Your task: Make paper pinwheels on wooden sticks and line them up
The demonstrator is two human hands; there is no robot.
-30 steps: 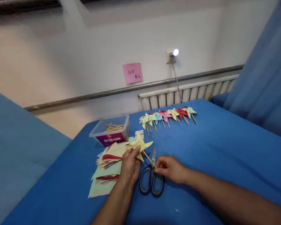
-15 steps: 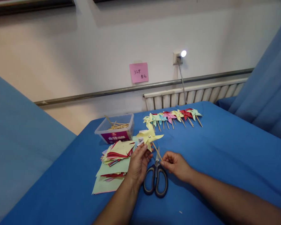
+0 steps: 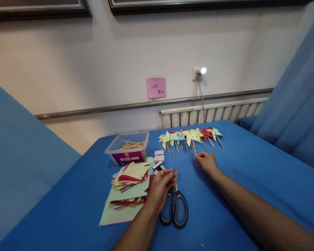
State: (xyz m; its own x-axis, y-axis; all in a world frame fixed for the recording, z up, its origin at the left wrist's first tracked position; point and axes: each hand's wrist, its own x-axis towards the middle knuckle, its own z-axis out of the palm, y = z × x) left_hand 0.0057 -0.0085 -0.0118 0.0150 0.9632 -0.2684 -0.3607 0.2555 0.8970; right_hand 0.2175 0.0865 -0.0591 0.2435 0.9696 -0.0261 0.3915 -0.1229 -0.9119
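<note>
My right hand [image 3: 207, 163] reaches toward the far side of the blue table [image 3: 253, 181]. Its fingertips pinch the lower end of the wooden stick of a yellow paper pinwheel [image 3: 190, 138]. That pinwheel lies in a row of coloured pinwheels [image 3: 208, 133] near the table's far edge. My left hand [image 3: 161, 186] hovers with loosely curled fingers over the blades of black-handled scissors [image 3: 176, 211] and holds nothing. Just left of it sits a stack of cut paper pieces [image 3: 128, 183] in yellow, red and green.
A clear plastic tub of wooden sticks [image 3: 128, 148] stands behind the paper stack, with small white boxes [image 3: 159, 155] beside it. A pink note [image 3: 156, 87] and a lit wall plug [image 3: 199, 72] are on the wall above a radiator [image 3: 214, 112]. Blue fabric rises on both sides.
My right hand has carried the yellow pinwheel away from me into the row. My left hand has let go of it and dropped over the scissors.
</note>
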